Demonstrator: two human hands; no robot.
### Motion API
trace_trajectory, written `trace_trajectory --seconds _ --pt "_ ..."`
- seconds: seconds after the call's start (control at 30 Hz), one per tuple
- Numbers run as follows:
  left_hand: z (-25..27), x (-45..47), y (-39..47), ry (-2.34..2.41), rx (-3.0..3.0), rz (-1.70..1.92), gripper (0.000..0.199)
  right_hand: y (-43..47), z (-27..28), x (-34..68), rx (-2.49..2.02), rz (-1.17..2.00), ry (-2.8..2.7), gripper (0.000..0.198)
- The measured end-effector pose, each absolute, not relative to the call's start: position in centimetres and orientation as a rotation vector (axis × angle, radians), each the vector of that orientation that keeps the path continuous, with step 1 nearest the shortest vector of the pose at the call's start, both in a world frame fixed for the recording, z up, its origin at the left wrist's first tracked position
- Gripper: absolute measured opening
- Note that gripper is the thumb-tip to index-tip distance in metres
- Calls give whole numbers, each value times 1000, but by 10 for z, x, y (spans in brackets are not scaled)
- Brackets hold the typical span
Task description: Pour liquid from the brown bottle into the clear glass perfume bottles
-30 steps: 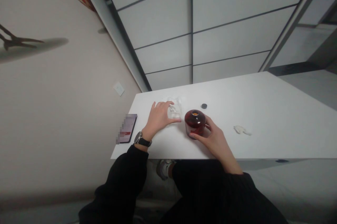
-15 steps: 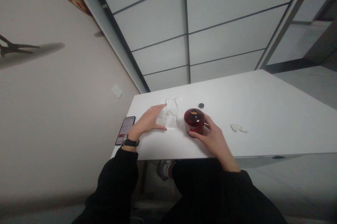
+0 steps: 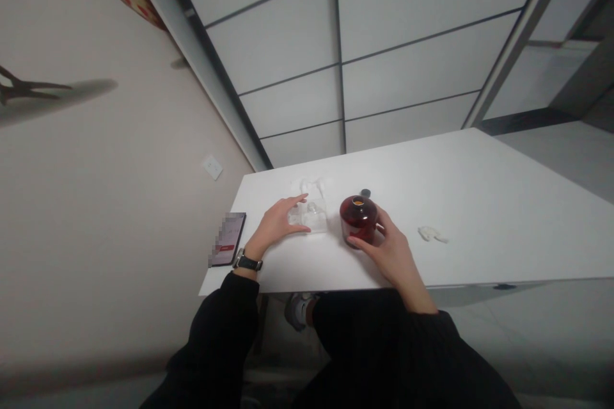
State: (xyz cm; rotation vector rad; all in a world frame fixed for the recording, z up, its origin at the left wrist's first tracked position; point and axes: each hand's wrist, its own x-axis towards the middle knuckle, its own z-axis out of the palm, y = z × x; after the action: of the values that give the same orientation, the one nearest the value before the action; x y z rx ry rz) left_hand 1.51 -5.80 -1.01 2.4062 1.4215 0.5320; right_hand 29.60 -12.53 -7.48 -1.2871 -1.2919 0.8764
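Observation:
A round dark red bottle (image 3: pixel 357 220) with an open orange-rimmed mouth stands upright on the white table (image 3: pixel 480 204). My right hand (image 3: pixel 391 252) wraps around its right side and holds it. My left hand (image 3: pixel 278 223) rests with fingers spread on a clear plastic wrapper (image 3: pixel 314 214) just left of the bottle; something small and clear lies in the wrapper. A small black cap (image 3: pixel 366 192) lies just behind the bottle.
A phone (image 3: pixel 229 247) lies at the table's left edge near my left wrist, which wears a dark watch. A small crumpled white scrap (image 3: pixel 430 234) lies to the right of the bottle. The near table edge runs just below my hands.
My left hand drew back from the wrapper, then returned onto it. The bottle shifted slightly right in my right hand's grip, partly hiding the black cap.

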Motion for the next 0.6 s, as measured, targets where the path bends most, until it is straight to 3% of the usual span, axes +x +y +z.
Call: trace_trajectory --seconds 0.4,0.6 --pt "-24 45 -65 1426 2420 549 84 -119 -83 303 -1261 760 -1079 80" --pt "-27 43 -70 1378 2434 798 116 -117 -88 303 -1262 744 -1125 84"
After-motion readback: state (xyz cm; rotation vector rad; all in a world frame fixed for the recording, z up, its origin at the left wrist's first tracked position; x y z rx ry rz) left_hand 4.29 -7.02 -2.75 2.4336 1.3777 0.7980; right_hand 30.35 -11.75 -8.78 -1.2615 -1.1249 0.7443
